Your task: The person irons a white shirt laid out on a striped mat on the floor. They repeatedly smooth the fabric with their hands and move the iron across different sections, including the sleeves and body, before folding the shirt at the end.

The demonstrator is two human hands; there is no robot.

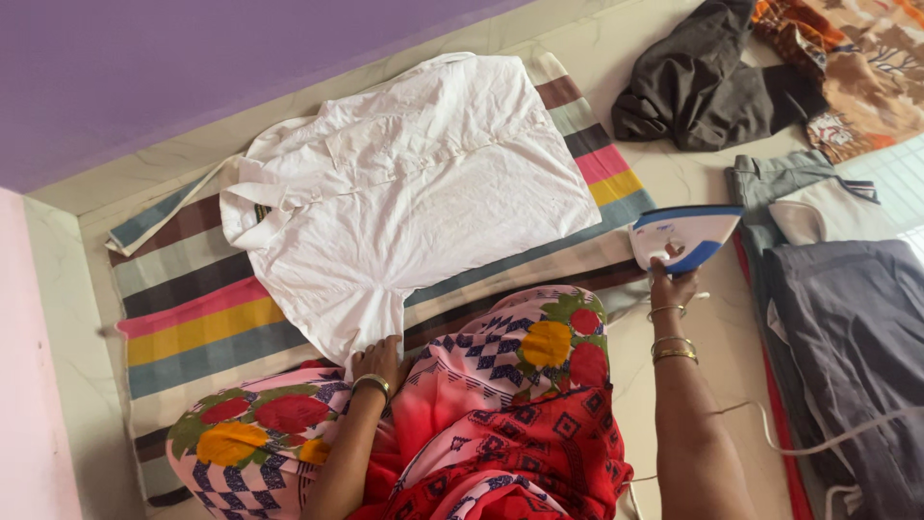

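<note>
Pale, glossy stone floor [693,183] below a flat lilac wall [192,67], with a pink wall surface at the left edge. Spread over the floor, a woven striped mat [202,308] in bands of brown, cream, pink, yellow and blue-grey, coarse and flat. On the mat, a white cotton shirt [414,193], softly creased, collar toward the left, one sleeve trailing toward the near edge. Left hand [377,361], bangle at the wrist, pressed flat and open on that sleeve end, holding nothing. Right hand [671,285], ringed with gold bangles, grip closed around the handle of a white-and-blue iron [685,237], wedge-shaped and smooth, sitting at the right end of the mat just beside the shirt's hem. Thin white cord [828,441] curling away across the floor. In the foreground, draped pink and red printed fabric [481,404] with large flowers. To the right, folded grey clothes [847,327]; farther off, a crumpled dark garment [703,91] and a patterned brown blanket [857,67].
</note>
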